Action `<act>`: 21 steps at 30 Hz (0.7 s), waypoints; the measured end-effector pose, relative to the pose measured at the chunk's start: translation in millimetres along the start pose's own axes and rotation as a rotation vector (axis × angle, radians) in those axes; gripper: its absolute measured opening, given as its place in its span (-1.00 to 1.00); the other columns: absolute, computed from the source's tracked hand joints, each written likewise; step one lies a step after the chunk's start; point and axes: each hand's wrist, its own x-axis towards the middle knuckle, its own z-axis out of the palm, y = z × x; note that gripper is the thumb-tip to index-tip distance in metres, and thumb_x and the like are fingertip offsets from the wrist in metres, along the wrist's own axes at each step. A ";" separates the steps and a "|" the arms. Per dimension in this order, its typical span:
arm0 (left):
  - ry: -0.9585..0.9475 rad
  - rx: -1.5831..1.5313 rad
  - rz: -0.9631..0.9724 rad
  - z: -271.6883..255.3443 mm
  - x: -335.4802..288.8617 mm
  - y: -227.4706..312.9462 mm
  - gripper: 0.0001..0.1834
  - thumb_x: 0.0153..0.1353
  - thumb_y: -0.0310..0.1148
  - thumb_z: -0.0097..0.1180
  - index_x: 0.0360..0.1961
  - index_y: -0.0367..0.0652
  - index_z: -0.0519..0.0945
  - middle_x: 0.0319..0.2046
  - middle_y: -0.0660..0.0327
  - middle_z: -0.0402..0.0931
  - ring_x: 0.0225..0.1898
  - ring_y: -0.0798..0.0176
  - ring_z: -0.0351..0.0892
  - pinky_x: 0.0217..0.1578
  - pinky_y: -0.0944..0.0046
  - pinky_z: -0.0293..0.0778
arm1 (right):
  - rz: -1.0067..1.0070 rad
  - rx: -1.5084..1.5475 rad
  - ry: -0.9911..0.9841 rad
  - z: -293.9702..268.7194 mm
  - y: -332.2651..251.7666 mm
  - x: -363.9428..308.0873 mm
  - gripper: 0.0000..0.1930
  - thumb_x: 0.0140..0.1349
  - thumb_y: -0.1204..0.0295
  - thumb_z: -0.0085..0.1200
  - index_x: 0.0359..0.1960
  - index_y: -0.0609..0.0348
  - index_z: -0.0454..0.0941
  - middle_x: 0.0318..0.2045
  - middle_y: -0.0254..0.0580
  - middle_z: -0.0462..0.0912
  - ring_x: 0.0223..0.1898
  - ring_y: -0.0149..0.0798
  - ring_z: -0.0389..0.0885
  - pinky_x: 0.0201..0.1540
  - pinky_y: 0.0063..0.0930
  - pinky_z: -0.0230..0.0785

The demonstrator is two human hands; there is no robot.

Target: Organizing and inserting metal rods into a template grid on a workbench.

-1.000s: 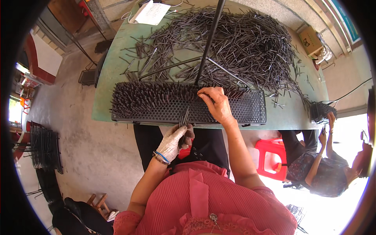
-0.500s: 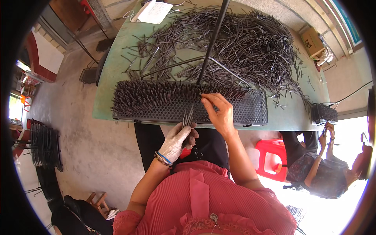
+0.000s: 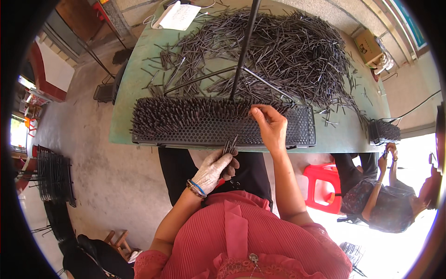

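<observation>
Two hands: gloved left hand (image 3: 214, 168) clenched round spare thin dark metal pins (image 3: 229, 146), just below black perforated plastic tray (image 3: 278, 132); bare right hand (image 3: 270, 126) pinching one pin over tray's holes.

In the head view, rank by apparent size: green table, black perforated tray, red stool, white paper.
1. Green table
2. Black perforated tray
3. Red stool and white paper look about alike; the paper lies farther away, so I leave them unranked.

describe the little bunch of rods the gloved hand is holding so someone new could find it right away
Start at the green table and the long black perforated tray along its near edge. Just below the tray's front rim, the gloved left hand grips a small bundle of thin dark rods. Unlike the rods standing in the tray or strewn over the table, these are bunched upright in a fist.
</observation>
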 end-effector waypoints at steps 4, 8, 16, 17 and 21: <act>0.049 -0.166 -0.061 7.5 3.8 -4.1 -0.74 0.41 -0.32 -0.05 0.01 -0.23 0.46 -0.31 0.17 0.58 -0.44 0.42 0.56 -0.48 0.48 0.47 | -0.287 -0.395 0.125 6.8 4.4 12.8 -0.78 0.20 0.48 0.25 -0.12 0.25 0.64 -0.37 -0.28 0.70 -0.36 -0.47 0.60 -0.22 -0.54 0.42; -0.029 -0.234 -0.109 3.8 9.4 -6.7 -0.75 0.41 -0.32 -0.04 -0.01 -0.25 0.47 -0.30 0.15 0.59 -0.42 0.37 0.60 -0.45 0.45 0.51 | -0.550 -0.667 0.094 7.2 12.7 15.4 -0.76 0.14 0.48 0.25 -0.13 0.21 0.63 -0.43 -0.17 0.65 -0.38 -0.11 0.56 -0.19 -0.29 0.35; -0.054 -0.261 -0.103 4.5 16.6 -10.3 -0.68 0.42 -0.25 -0.04 0.04 -0.27 0.46 -0.27 0.12 0.61 -0.36 0.29 0.62 -0.40 0.36 0.50 | -0.728 -0.977 -0.018 14.6 11.2 13.4 -0.75 0.13 0.42 0.24 -0.13 0.13 0.66 -0.24 -0.23 0.55 -0.24 -0.14 0.47 -0.15 -0.30 0.27; -0.053 -0.262 -0.103 2.9 17.0 -11.8 -0.68 0.42 -0.25 -0.04 0.04 -0.27 0.46 -0.27 0.12 0.61 -0.36 0.29 0.62 -0.40 0.36 0.50 | -0.752 -1.013 -0.004 16.9 9.6 12.6 -0.74 0.14 0.43 0.23 -0.11 0.13 0.66 -0.23 -0.25 0.51 -0.24 -0.14 0.45 -0.16 -0.28 0.26; -0.085 -0.242 -0.077 3.1 14.6 -10.1 -0.67 0.42 -0.25 -0.04 0.05 -0.26 0.46 -0.28 0.12 0.60 -0.38 0.28 0.61 -0.41 0.35 0.49 | -0.719 -1.058 0.018 12.8 8.2 11.1 -0.73 0.15 0.42 0.21 -0.09 0.15 0.64 -0.19 -0.23 0.52 -0.22 -0.14 0.45 -0.15 -0.28 0.26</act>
